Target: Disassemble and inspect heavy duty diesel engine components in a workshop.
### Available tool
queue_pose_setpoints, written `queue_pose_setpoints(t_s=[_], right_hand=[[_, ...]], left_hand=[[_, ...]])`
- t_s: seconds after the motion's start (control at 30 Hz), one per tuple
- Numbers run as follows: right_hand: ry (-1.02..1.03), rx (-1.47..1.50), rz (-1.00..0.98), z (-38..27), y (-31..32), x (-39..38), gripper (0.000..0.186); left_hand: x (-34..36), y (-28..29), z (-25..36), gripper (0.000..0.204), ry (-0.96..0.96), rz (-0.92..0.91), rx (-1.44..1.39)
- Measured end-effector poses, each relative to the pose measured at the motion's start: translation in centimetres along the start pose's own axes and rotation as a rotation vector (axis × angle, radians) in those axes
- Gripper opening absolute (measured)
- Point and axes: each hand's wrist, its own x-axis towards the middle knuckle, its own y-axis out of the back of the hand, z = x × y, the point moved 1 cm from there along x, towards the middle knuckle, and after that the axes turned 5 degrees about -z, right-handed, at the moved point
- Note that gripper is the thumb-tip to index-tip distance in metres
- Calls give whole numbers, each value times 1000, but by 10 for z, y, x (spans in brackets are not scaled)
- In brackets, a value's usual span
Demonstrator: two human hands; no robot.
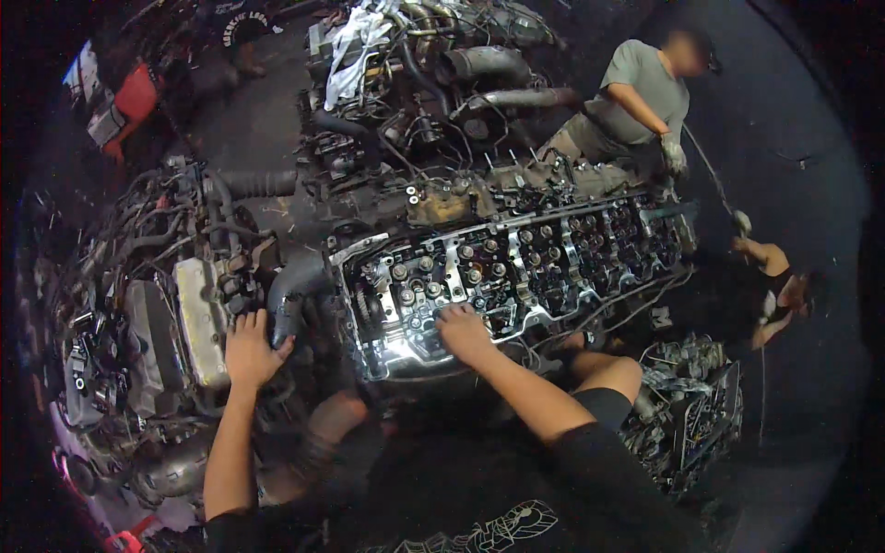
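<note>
A long engine [544, 318] with its cylinder head uncovered stretches before me, showing rows of round bolt heads and shiny metal. Over the near left part of that head is my right hand [464, 334], fingers curled down among the fittings; whatever they hold, if anything, is hidden. My left hand [253, 348] lies on the edge of a second engine's pale valve cover [205, 355], thumb apart from the fingers. Its thumb is beside a thick dark curved hose [293, 290], seemingly touching it.
Another engine with large pipes [489, 64] and a white cloth [355, 55] stands at the back. A gloved person [641, 101] is by the long engine's far right end, a second person [779, 286] farther right. More engine parts [687, 396] lie at right.
</note>
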Motion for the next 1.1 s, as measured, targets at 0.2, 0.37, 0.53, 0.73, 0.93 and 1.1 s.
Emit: queue_pose_setpoints(t_s=[0.2,0.37,0.53,0.73,0.93,1.1], right_hand=[[-55,-6,-143,10,-14,15,19],[51,-14,-111,11,-11,13,19],[137,44,-62,7,-18,16,16],[3,210,-54,6,-10,20,10],[-58,36,104,-33,-40,34,25],[31,101,253,-46,-46,40,11]], left_hand=[[4,3,0,66,10,-2,-48],[4,2,1,64,8,18,-45],[4,13,7,63,72,-104,-72],[6,4,0,66,39,-71,-49],[8,6,6,72,14,-2,-46],[0,-23,-10,73,22,42,-55]])
